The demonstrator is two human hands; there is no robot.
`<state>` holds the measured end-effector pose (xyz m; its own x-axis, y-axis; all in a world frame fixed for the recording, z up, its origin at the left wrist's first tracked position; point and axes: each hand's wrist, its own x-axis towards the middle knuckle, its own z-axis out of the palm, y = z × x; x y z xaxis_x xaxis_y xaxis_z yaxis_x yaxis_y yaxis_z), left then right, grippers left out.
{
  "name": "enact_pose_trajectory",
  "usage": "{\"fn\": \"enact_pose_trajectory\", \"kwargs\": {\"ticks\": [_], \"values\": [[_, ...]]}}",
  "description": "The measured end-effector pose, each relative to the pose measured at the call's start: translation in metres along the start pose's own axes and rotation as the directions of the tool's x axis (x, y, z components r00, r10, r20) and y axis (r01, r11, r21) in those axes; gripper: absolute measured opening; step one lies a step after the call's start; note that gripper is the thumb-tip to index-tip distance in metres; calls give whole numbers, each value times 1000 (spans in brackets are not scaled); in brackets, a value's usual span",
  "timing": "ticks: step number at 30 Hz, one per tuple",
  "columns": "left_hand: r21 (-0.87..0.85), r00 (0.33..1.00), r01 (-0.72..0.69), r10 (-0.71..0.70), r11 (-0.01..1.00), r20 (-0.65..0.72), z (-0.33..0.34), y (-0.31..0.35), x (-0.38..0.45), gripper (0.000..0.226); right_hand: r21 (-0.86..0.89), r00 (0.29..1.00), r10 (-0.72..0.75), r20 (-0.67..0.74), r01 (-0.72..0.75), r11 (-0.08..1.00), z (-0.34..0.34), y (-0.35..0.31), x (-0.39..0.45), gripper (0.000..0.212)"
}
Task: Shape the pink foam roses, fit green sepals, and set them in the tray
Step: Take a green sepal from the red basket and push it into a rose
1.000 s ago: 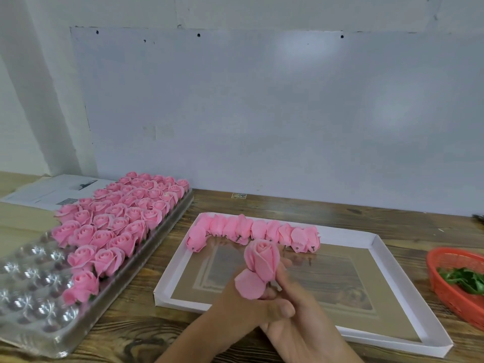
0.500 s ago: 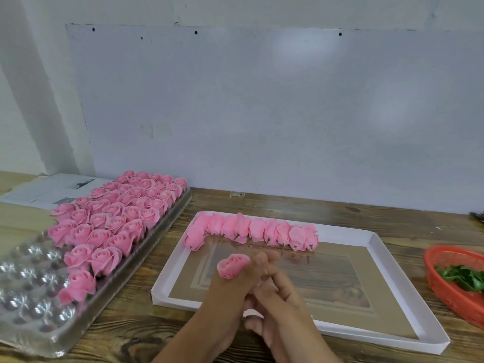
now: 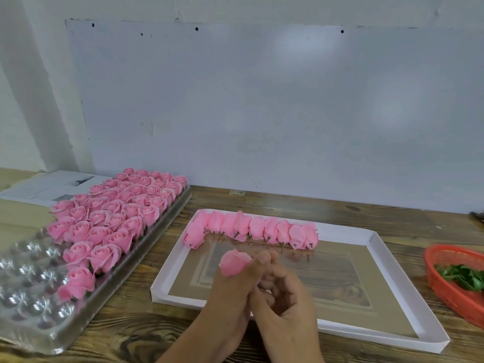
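Left hand grips one pink rose, fingers and thumb curled round its lower half, bloom tilted up and to the left above the near-left part of the white tray. Right hand sits just beside and touching the left, fingers loosely curled and blurred; whether it holds anything cannot be told. Both hands are over the white tray's near rim. A row of roses lies on its side along the tray's far edge, stems toward the viewer; the tray floor between that row and the hands is bare, as is its right half. To the left, a clear plastic tray runs diagonally, its far cells filled with upright finished roses, its near cells unfilled. A narrow strip of wooden table separates the two trays. At the right frame edge an orange basket holds green sepals, well apart from the hands, with open table between it and the white tray.
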<state>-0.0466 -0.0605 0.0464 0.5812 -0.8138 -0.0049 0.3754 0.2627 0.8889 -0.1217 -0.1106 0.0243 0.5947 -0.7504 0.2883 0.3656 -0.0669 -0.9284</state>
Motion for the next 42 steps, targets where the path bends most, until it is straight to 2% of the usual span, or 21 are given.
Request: {"fn": "enact_pose_trajectory", "kwargs": {"ticks": [4, 7, 9, 10, 12, 14, 17, 19, 21, 23, 26, 29, 31, 34, 37, 39, 42], "values": [[-54, 999, -40, 42, 998, 28, 1, 3, 0, 53, -93, 998, -52, -45, 48, 995, 4, 0, -8, 28], [-73, 999, -27, 29, 997, 20, -1, 3, 0, 61, -191, 992, -117, -44, 107, 976, 3, -1, -12, 31], [-102, 1000, 7, -6, 995, 13, -4, 2, 0, 66, -189, 997, -83, -10, 79, 979, 1, -3, -10, 36], [-121, 1000, 5, -3, 993, 14, -6, 3, 1, 62, -139, 1000, -10, -9, 9, 990, 0, -6, -7, 35], [-123, 999, -22, 25, 992, 25, -9, 5, 1, 51, 35, 983, 182, 0, -182, 983, -3, -13, 1, 19], [-87, 999, -20, 23, 996, 34, -10, 7, 1, 43, 222, 921, 375, 102, -389, 894, -4, -19, 7, 6], [-41, 999, 23, -22, 999, 26, -10, 7, -1, 45, 307, 814, 500, 295, -577, 757, -9, -25, 12, 30], [-5, 1000, 22, -22, 1000, 17, -12, 5, -1, 51, 309, 777, 507, 372, -619, 722, -12, -26, 12, 26], [25, 1000, 22, -22, 999, 17, -11, 5, -1, 57, 314, 789, 494, 366, -604, 732, -13, -24, 11, 25], [10, 1000, 24, -24, 1000, 12, -9, 3, -1, 65, 292, 854, 439, 277, -511, 809, -13, -17, 10, 32], [-16, 1000, -9, 9, 1000, 19, -5, 3, 0, 41, 82, 969, 220, 110, -230, 970, -9, -10, 6, 32], [-73, 999, 12, -8, 997, 54, -5, 4, 1, 41, -122, 996, 57, 67, -48, 991, -7, -4, 0, 28], [-69, 998, 21, -17, 997, 59, -7, 2, 1, 51, -122, 996, 56, 76, -46, 991, -7, -4, -2, 28], [-57, 999, 4, -2, 998, 32, -11, 1, 5, 55, 55, 974, 203, 100, -209, 976, -6, -8, 4, 26], [-34, 999, -8, 9, 999, 34, -14, -1, 6, 53, 259, 930, 343, 131, -366, 894, -8, -9, 8, 21], [-25, 999, -5, 6, 1000, 40, -14, -2, 6, 50, 247, 939, 324, 115, -343, 906, -9, -9, 9, 16], [-40, 1000, 4, -3, 999, 17, -10, -3, 6, 47, 33, 992, 125, 27, -126, 991, -9, -3, 5, 27]]}}
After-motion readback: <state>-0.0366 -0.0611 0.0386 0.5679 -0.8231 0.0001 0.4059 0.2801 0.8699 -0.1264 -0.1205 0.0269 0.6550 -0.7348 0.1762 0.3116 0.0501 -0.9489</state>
